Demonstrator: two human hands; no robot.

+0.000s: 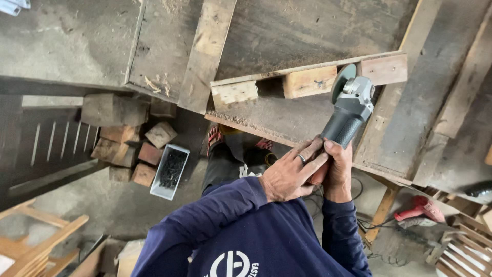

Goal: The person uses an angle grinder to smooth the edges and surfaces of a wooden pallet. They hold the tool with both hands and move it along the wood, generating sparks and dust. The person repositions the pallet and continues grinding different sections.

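Nearest the camera, two navy sleeves reach forward from the person's chest. The left hand (289, 174), a ring on one finger, wraps closed over the rear end of an angle grinder (344, 115), its fingers laid across the grey handle. The right hand (338, 172) is closed around the same handle from the other side, thumb pointing up along it, so both grips hold the tool together. The grinder's ribbed dark body rises away from the hands to a pale metal head, and its disc (342, 82) (seen nearly edge-on) stands just at a light wooden block (309, 81) nailed under a thin strip; whether it touches the wood I cannot tell.

That block belongs to a rough, dust-covered pallet-like surface (279, 115) with two more blocks along the same edge. Below left, on the concrete floor, a small white tray of dark screws (170, 172) sits beside a heap of wood offcuts (128, 138). At lower right, a red power drill (420, 208) lies among cables.
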